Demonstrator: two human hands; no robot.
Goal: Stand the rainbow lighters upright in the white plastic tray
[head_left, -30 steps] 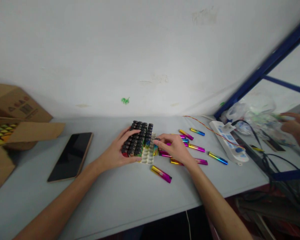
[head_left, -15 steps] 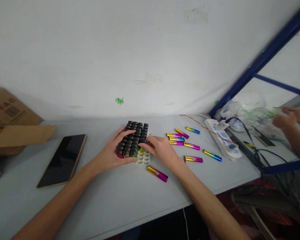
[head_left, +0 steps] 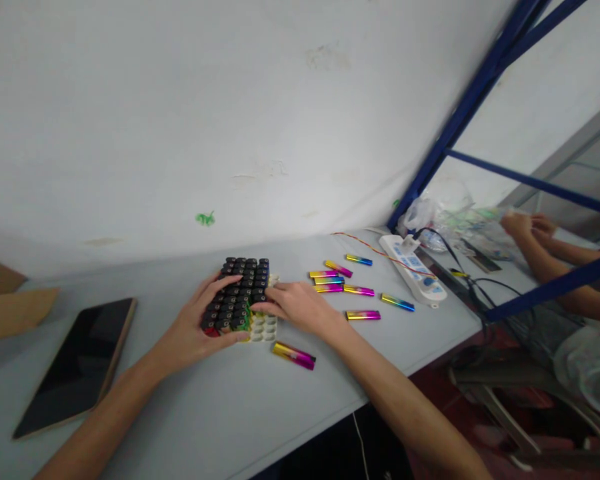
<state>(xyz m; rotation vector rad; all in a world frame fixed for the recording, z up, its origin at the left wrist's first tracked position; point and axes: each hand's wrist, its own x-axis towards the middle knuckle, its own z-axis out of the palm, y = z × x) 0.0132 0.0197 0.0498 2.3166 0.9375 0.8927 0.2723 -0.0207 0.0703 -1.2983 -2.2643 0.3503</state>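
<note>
A pack of upright black-topped lighters [head_left: 241,279] stands in a white tray [head_left: 263,329] with oval cells. My left hand [head_left: 196,327] is closed around the pack's left side, with fingers over the black tops and the thumb along the near edge. At the right side of the pack, my right hand [head_left: 293,305] pinches at a lighter in the tray; its fingers hide most of that lighter. Bare cells show below the right hand. Nearest to it on the table lies a loose gold-and-purple lighter [head_left: 294,355].
Several shiny lighters [head_left: 359,291] lie scattered to the right, before a white power strip [head_left: 413,270] with cables. A dark tablet [head_left: 77,363] and cardboard flap [head_left: 17,313] are at left. Beyond the blue metal frame [head_left: 445,127], another person's hands [head_left: 527,227] handle something unclear.
The view has turned to the right, so the table's things appear further left. Both my hands stay at the pack, the right one still at its right side. The other person's hands have shifted.
</note>
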